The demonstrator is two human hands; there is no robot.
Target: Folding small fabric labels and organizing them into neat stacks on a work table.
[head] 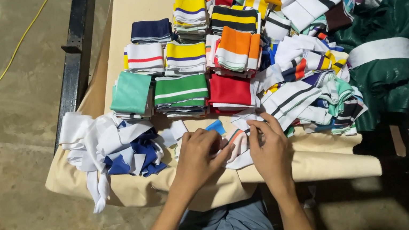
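A loose heap of white and blue strips lies at the desk's left edge. Beside it, the left hand and right hand both pinch a striped knit strip, grips closed on its ends. It looks light, soft and floppy, best held by the edges. Folded stacks sit behind.

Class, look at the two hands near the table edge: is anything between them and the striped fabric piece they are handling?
Nothing visible. The left hand and right hand both touch the striped fabric piece directly; the folded stacks lie beyond it.
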